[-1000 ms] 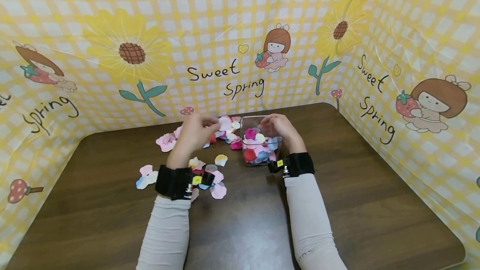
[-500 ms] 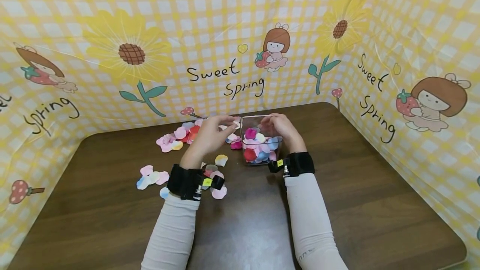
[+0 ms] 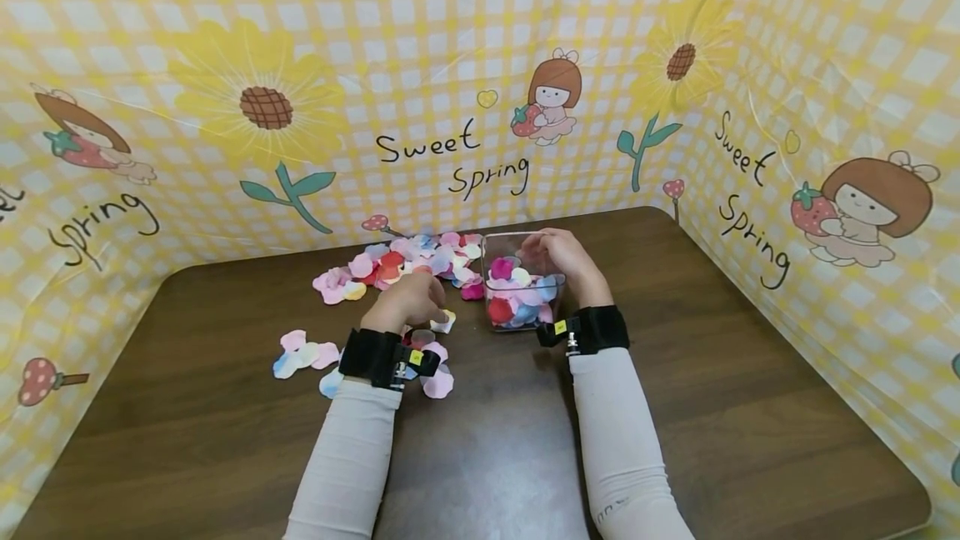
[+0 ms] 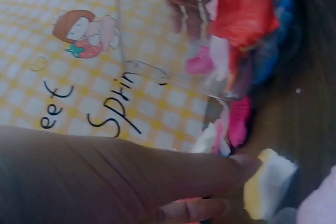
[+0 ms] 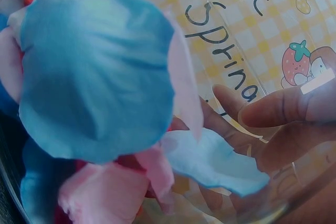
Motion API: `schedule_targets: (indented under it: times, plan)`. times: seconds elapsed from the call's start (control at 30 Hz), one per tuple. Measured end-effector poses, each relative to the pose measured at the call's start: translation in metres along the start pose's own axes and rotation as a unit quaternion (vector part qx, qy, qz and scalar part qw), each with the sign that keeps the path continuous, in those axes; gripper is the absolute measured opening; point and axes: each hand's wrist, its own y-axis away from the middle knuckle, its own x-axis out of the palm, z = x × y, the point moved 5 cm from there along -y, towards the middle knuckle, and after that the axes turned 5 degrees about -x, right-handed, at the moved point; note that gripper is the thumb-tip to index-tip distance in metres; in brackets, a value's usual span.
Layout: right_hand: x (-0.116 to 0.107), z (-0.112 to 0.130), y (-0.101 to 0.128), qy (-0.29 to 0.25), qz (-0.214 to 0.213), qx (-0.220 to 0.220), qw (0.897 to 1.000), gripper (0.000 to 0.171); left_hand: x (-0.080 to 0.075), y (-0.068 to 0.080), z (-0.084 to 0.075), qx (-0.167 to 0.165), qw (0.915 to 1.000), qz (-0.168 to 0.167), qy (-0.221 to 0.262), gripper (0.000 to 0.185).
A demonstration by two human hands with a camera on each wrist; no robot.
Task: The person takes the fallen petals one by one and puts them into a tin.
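Observation:
My left hand (image 3: 408,300) hovers low over the scattered petals, fingers bent downward. In the left wrist view, its thumb tip meets the edge of a yellow-and-white artificial petal (image 4: 269,184); whether the fingers pinch it is hidden. My right hand (image 3: 572,263) holds the clear plastic box (image 3: 486,273) at its right and far side, fingers showing through the wall in the right wrist view. Inside lie mixed petals, among them a red petal (image 3: 499,310), a magenta one (image 3: 502,267) and a large blue petal (image 5: 97,77) near the camera.
A long heap of pink, red and blue petals (image 3: 390,263) lies along the back of the brown table (image 3: 712,407), left of the box. A smaller group of petals (image 3: 296,354) sits at the left. Several pink petals (image 3: 437,382) lie by my left wrist. A yellow checked cloth (image 3: 420,48) stands behind.
My left hand moved right towards the box over the back heap, then came back nearer to the yellow-and-white petal, which now looks tilted. My right hand and the box stayed put.

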Motion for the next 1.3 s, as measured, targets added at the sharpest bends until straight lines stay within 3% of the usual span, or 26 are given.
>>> schedule_targets:
  times: [0.2, 0.4, 0.67, 0.83, 1.03, 1.17, 1.3]
  plan:
    - [0.000, 0.001, -0.001, 0.003, -0.001, 0.000, 1.000, 0.040, 0.004, -0.004, 0.007, -0.031, 0.9994, -0.008, -0.008, 0.023]
    - [0.000, 0.001, -0.003, 0.000, -0.001, -0.001, 1.000, 0.040, 0.001, -0.002, 0.009, -0.032, 0.9994, -0.013, 0.000, 0.021]
    - [0.001, 0.000, 0.000, -0.004, 0.003, 0.001, 1.000, 0.039, -0.013, 0.007, 0.004, 0.010, 0.9996, -0.013, 0.022, 0.012]
    - [0.001, 0.001, 0.000, -0.002, -0.001, -0.003, 1.000, 0.039, -0.031, 0.024, -0.008, 0.081, 0.9954, -0.044, 0.025, 0.009]
    - [0.000, 0.001, 0.000, 0.003, -0.001, -0.002, 1.000, 0.038, -0.046, 0.048, -0.033, 0.186, 0.9789, -0.073, 0.041, 0.007]
    - [-0.001, 0.001, 0.000, 0.004, -0.002, -0.003, 1.000, 0.038, -0.053, 0.054, -0.049, 0.229, 0.9598, -0.145, 0.075, 0.006]
    - [-0.001, -0.002, -0.001, 0.004, 0.001, -0.002, 1.000, 0.039, -0.049, 0.049, -0.064, 0.252, 0.9334, -0.226, 0.117, 0.010]
